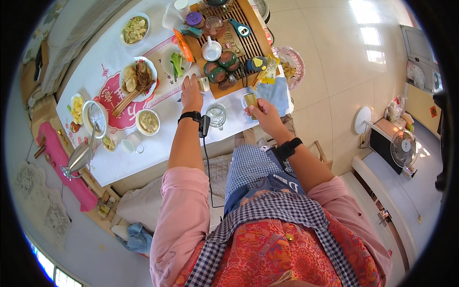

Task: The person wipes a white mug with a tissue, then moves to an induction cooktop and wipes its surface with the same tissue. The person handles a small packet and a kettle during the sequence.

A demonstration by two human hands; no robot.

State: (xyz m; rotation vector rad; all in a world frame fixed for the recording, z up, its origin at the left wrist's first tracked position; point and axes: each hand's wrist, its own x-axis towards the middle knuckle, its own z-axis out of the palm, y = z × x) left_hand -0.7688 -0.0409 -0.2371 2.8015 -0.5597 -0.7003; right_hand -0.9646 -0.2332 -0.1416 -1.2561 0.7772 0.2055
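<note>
My left hand [192,94] is over the table beside the wooden tea tray, its fingers on the left end of a small pale box [203,84]. The hand hides part of that box. In my right hand [267,114] is a flat gold-coloured box [251,104], held between thumb and fingers near the table's front edge. A white round item [246,101], partly hidden, shows behind the gold box. Between my hands stands a clear glass mug [216,115]. A folded blue cloth [274,95] lies just beyond my right hand.
The tea tray [221,94] carries dark green round containers [217,74], a white handled cup [211,50] and jars. Left are a plate of food with chopsticks [125,103], a bowl with a ladle [96,114], a white mug [132,142]. A pink basket [299,68] stands beyond the table.
</note>
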